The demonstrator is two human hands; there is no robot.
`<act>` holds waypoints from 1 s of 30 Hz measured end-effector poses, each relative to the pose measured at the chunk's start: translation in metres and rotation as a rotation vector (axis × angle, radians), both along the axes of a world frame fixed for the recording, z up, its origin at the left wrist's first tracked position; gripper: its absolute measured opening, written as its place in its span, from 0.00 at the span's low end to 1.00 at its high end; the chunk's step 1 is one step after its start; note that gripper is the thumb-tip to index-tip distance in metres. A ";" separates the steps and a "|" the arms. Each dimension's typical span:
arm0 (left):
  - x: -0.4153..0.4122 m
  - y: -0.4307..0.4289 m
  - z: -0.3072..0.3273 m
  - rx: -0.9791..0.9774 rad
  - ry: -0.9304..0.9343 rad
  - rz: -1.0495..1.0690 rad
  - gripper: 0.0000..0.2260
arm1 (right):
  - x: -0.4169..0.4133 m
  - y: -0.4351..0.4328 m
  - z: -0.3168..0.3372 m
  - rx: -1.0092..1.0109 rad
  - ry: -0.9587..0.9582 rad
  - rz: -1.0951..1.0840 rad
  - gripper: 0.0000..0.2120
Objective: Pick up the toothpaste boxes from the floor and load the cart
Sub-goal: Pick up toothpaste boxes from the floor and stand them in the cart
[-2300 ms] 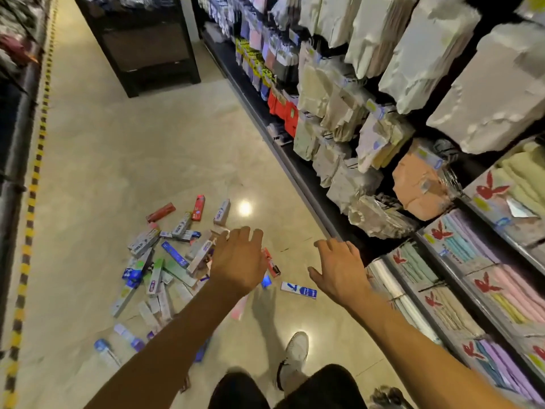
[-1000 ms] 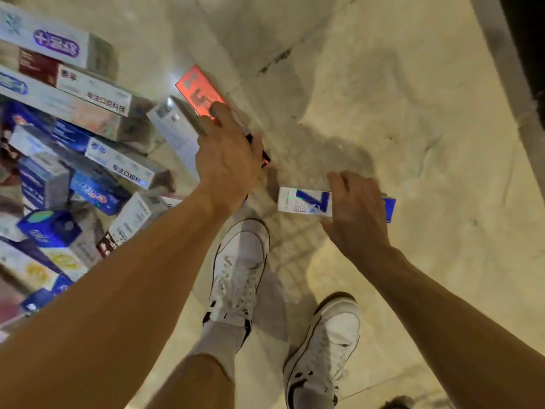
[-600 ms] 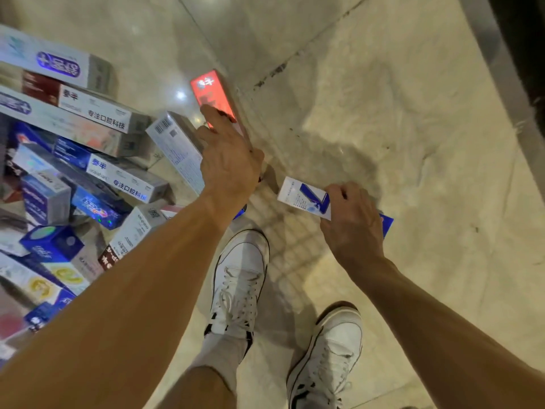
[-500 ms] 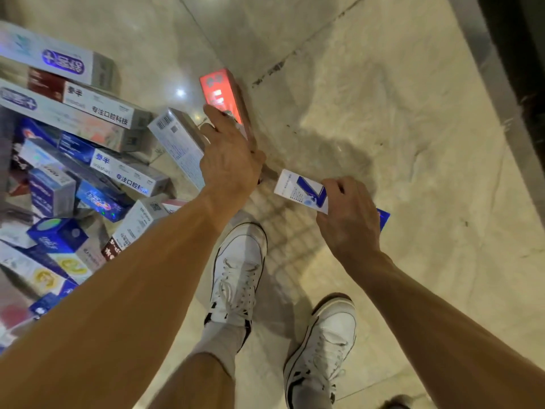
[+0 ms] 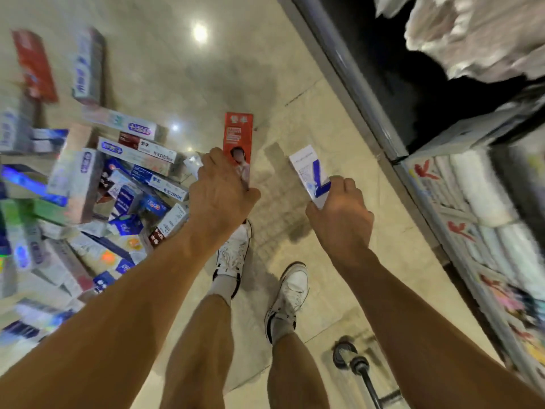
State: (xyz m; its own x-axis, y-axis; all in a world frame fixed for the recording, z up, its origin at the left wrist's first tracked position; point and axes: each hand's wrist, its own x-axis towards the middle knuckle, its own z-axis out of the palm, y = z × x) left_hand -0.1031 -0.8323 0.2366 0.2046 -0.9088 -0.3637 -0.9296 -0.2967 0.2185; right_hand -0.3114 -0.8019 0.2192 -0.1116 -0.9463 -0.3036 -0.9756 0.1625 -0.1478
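My left hand (image 5: pixel 219 196) grips a long red toothpaste box (image 5: pixel 238 137) that points away from me, lifted off the floor. A white box with blue markings (image 5: pixel 309 169) is held in my right hand (image 5: pixel 339 214), also raised. To the left a pile of several toothpaste boxes (image 5: pixel 124 184) lies jumbled on the beige floor, mostly blue, white and red. A cart wheel and leg (image 5: pixel 351 361) show at the bottom right, behind my right foot.
Store shelving (image 5: pixel 472 202) with packaged cloths and a metal base rail (image 5: pixel 354 81) runs along the right side. My two white shoes (image 5: pixel 236 249) stand between the pile and the shelf. Bare polished floor (image 5: pixel 206 69) stretches ahead.
Both hands have lifted their boxes off the floor and risen. The view has pulled back and tilted up, so the shelving and a cart wheel now show.
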 end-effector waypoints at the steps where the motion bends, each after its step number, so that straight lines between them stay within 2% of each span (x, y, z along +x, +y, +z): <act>1: -0.001 0.001 0.035 -0.024 0.001 -0.017 0.30 | 0.001 -0.002 0.033 -0.020 0.017 -0.009 0.22; 6: -0.005 0.011 0.225 -0.079 0.011 -0.074 0.30 | 0.006 0.005 0.213 0.022 -0.120 -0.151 0.22; 9: -0.007 0.022 0.341 -0.140 0.010 -0.114 0.28 | 0.006 0.018 0.329 0.037 -0.141 -0.181 0.22; 15: -0.011 0.045 0.499 -0.205 0.017 -0.231 0.30 | 0.006 0.043 0.496 -0.006 -0.122 -0.192 0.24; 19: -0.019 0.054 0.561 -0.241 0.018 -0.310 0.29 | -0.004 0.050 0.566 -0.055 -0.096 -0.230 0.27; 22: -0.030 0.048 0.591 -0.248 0.032 -0.391 0.29 | -0.020 0.055 0.604 -0.113 -0.052 -0.298 0.25; 26: -0.054 0.034 0.620 -0.179 0.115 -0.557 0.31 | -0.044 0.078 0.639 -0.157 -0.036 -0.503 0.25; 30: -0.093 0.035 0.642 -0.221 0.109 -0.807 0.32 | -0.063 0.124 0.663 -0.195 -0.053 -0.762 0.25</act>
